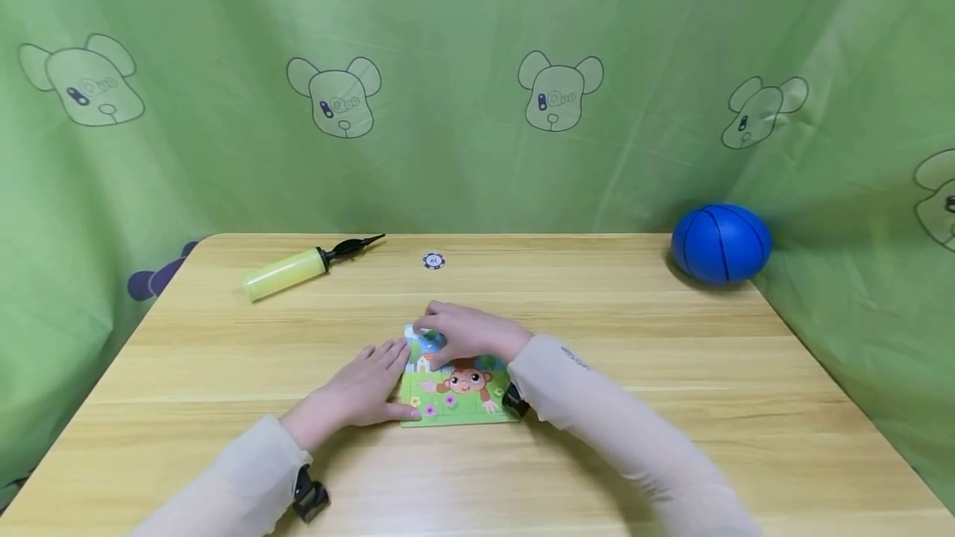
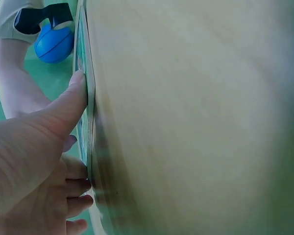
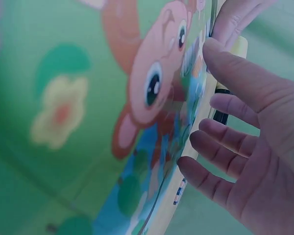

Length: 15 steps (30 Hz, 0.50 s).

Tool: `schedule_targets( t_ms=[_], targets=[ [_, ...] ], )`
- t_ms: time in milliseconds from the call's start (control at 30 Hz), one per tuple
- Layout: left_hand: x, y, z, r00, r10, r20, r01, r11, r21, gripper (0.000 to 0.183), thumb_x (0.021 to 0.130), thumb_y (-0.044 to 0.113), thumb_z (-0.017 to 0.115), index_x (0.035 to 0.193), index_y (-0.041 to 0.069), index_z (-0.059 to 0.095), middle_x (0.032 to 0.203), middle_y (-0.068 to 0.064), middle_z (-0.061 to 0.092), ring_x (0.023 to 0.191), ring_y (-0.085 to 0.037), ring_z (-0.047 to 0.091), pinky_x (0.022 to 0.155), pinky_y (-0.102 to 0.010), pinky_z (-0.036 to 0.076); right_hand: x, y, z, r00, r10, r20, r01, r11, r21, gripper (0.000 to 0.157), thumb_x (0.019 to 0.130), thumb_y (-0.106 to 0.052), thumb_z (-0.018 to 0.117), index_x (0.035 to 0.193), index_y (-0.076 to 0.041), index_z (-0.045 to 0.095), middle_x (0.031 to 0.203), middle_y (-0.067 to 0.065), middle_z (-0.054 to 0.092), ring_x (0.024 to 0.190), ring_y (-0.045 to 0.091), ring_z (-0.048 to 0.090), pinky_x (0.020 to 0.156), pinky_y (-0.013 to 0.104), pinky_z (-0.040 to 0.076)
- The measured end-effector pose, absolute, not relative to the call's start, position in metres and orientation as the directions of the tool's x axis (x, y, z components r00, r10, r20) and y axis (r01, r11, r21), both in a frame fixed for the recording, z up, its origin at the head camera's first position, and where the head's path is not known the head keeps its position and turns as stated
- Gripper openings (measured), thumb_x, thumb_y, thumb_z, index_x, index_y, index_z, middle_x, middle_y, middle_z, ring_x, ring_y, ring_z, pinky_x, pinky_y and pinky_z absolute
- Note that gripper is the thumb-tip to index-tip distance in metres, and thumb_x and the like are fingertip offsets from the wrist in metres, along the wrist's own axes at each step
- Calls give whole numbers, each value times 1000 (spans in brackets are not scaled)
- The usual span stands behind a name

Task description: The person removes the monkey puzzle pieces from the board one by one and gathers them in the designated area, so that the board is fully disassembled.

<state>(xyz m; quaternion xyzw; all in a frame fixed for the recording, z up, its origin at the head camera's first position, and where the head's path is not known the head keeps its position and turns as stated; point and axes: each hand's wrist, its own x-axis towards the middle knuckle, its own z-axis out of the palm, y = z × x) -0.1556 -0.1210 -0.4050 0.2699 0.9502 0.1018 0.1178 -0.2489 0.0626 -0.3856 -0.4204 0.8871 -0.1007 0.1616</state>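
Note:
A flat jigsaw puzzle with a cartoon monkey on green grass lies on the table in front of me. Along its left edge rests my left hand, fingers stretched forward and thumb on the lower left corner. The left wrist view shows that thumb lying over the board's rim. My right hand reaches across the puzzle's top, with fingertips at the upper left part and partly covering the picture. In the right wrist view its fingers are spread and slightly bent, fingertips close at the puzzle's surface.
A yellow hand pump with a black nozzle lies at the back left of the wooden table. Near the back edge is a round chip. A blue ball sits at the back right corner. Green curtains surround the table.

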Motion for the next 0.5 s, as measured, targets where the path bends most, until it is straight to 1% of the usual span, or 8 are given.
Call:
schedule_targets(
  t_ms=[300,500],
  targets=[
    [-156,-121,-406,-827,536,-169,490,836,247,93,81,56,57,140,-8,25,148,-22,19,135,-35,18,108,-49,15,-254,57,-391,-622,-741,-255,-655,670,-350,60,76,-35,75,129,-18,53,115,0,46,98,12,50,88,30,44],
    [-156,-121,-407,-828,535,-168,489,835,253,94,81,57,57,140,-9,26,148,-22,19,135,-35,18,108,-49,15,-255,56,-391,-620,-735,-274,-638,676,-368,58,77,-33,74,129,-18,52,114,-1,46,97,12,49,88,30,44]
  ],
)
